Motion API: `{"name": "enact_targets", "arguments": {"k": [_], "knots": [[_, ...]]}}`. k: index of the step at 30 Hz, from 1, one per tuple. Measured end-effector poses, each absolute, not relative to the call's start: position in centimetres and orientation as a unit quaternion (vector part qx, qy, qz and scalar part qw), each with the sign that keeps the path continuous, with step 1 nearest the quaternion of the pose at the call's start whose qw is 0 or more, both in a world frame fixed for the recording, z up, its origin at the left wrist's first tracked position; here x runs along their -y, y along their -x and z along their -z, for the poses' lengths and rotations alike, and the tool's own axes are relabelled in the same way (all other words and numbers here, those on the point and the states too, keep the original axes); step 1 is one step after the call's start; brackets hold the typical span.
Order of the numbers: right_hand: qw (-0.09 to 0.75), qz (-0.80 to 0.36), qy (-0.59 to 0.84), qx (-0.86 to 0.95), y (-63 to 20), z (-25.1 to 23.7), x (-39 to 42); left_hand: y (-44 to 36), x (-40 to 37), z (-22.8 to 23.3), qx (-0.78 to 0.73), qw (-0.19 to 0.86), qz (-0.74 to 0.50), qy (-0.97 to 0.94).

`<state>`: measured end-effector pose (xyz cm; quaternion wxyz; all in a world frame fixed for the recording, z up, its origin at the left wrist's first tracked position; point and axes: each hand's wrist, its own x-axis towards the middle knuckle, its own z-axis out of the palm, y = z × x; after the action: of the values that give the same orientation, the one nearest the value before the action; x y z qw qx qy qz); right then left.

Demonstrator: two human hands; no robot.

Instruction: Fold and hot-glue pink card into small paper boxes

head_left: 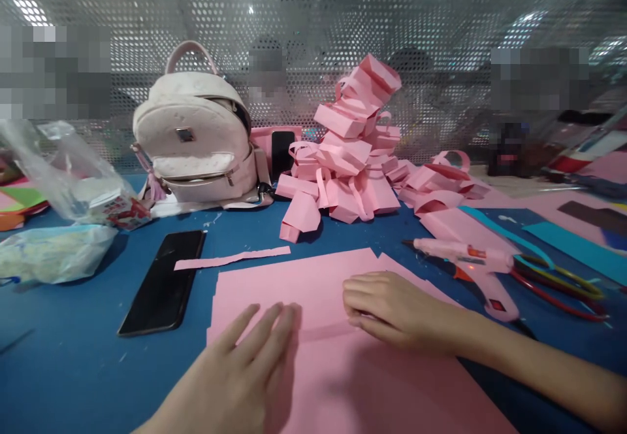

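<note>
While the left hand (240,359) is laid flat on the left of the paper (313,287), fingers spread, nothing seen gripped, the right hand (386,306) is rested on its right side, fingers together, slightly bent; whether anything is pinched there cannot be told. Left of the paper, a phone (159,290) is crossed by a strip (232,259); right of it, a glue gun (467,257) is laid. Behind it, boxes (345,153) are piled and a bag (200,117) is stood. The paper, staggered at its edges, could be skewed by uneven pressure; if the glue gun is hot, the paper could be scorched by the nozzle (407,243). The paper's near edge is cut off by the frame, and whether the band (323,332) between the hands is a crease or a loose piece cannot be made out.
</note>
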<state>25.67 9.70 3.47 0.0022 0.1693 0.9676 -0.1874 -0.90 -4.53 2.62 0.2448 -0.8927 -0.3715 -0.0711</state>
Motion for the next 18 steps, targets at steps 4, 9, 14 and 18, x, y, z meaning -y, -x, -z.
{"name": "enact_targets", "arguments": {"k": [4,9,14,18], "knots": [[0.010,0.180,-0.169,-0.969,-25.6,-3.8,-9.8,0.0,4.5,-1.3,0.309,0.245,0.094,0.914],[-0.090,0.103,-0.182,-0.974,-25.7,-5.6,-7.9,0.2,4.7,-0.4,0.304,0.223,0.074,0.923],[-0.101,0.012,-0.106,-0.989,-26.0,-5.7,-4.5,0.1,4.6,0.1,0.310,0.208,0.082,0.924],[-0.073,-0.015,-0.112,-0.991,-27.6,-3.3,-4.2,0.0,4.6,0.1,0.312,0.214,0.083,0.922]]}}
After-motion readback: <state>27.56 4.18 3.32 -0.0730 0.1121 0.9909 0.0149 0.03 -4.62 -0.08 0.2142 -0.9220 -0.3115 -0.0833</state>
